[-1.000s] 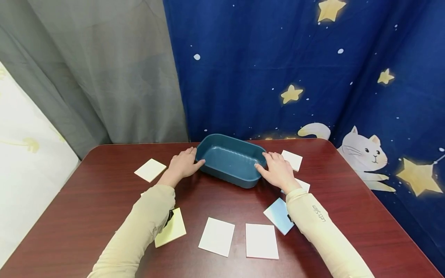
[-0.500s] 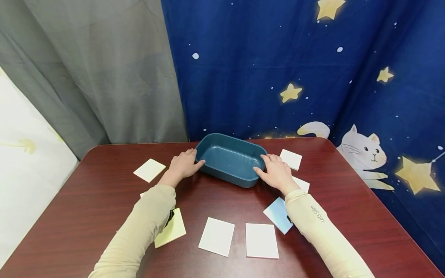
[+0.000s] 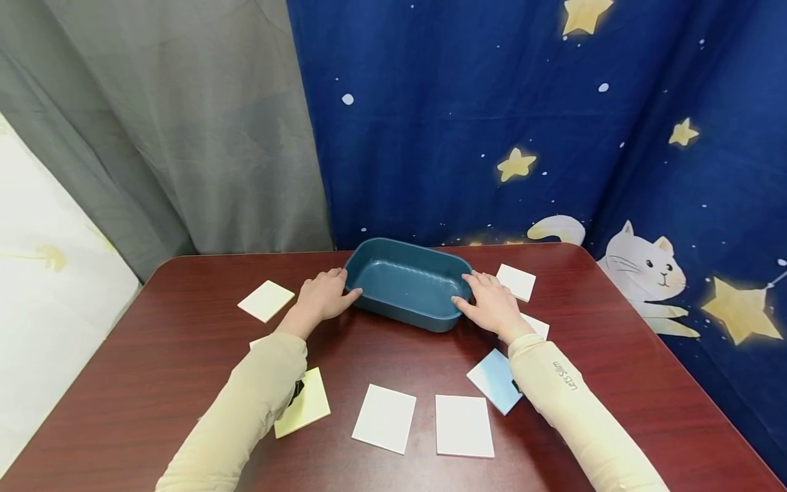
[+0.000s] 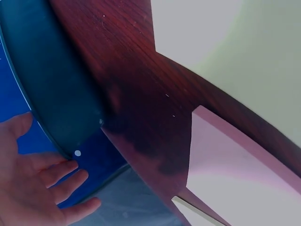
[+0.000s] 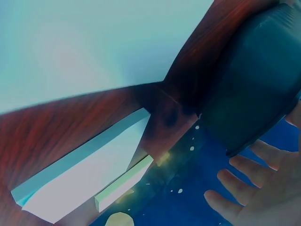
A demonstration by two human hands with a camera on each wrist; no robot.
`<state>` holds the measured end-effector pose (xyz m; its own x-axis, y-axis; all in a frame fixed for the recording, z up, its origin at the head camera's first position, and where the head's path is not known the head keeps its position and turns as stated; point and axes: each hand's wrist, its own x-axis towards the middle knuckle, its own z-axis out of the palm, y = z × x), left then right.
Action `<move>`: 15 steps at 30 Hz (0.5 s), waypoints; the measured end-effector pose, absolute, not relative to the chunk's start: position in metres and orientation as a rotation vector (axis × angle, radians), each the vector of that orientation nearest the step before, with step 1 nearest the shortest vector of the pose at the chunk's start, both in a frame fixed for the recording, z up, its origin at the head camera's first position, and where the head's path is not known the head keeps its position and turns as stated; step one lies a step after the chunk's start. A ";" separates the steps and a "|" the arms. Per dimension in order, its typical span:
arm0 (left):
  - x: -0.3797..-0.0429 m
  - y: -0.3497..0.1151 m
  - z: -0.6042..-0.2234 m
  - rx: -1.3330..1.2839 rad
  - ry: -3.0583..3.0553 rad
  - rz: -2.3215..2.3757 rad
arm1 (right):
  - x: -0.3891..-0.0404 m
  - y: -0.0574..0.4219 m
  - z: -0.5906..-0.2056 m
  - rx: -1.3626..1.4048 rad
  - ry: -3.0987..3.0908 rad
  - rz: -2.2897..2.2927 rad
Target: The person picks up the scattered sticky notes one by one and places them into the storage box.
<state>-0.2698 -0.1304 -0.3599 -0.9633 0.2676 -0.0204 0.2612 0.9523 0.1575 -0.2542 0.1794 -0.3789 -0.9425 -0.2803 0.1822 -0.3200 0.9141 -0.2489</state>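
A dark teal rectangular plastic tub (image 3: 402, 280) sits near the table's far edge, its inside bare. At its left end is my left hand (image 3: 322, 297), thumb at the front rim and fingertips by the end wall. My right hand (image 3: 488, 301) rests against the opposite end, with its thumb over the rim. Both hands have spread, fairly straight fingers. The left wrist view shows the left fingers (image 4: 66, 183) beside the tub's rim (image 4: 28, 101). In the right wrist view, the right fingers (image 5: 254, 167) lie along the tub's edge.
Several square note pads lie around the tub: a cream one (image 3: 266, 301), a yellow one (image 3: 310, 406) partly under the left sleeve, a blue one (image 3: 492, 376) beside the right sleeve, and white ones (image 3: 384, 418). Curtains (image 3: 246, 137) hang behind the reddish-brown table (image 3: 154, 383).
The left hand has shifted slightly back toward me, its fingertips lower on the tub's end. The tub, the right hand and the note pads stay nearly where they were.
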 end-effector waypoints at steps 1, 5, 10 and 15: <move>-0.268 -0.131 -0.359 0.414 3.062 0.233 | -0.255 0.180 -0.379 0.477 -2.927 0.417; -0.261 -0.131 -0.356 0.423 3.067 0.197 | -0.257 0.182 -0.379 0.538 -2.906 0.425; -0.251 -0.131 -0.355 0.430 3.078 0.174 | -0.261 0.185 -0.379 0.621 -2.882 0.447; -0.242 -0.132 -0.359 0.443 3.095 0.151 | -0.266 0.187 -0.380 0.674 -2.887 0.449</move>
<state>-0.2417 -0.1320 -0.3590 -0.9598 0.2806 0.0024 0.2795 0.9552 0.0968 -0.2659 0.1872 -0.3804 -0.8894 -0.4091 0.2040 -0.4518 0.8550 -0.2548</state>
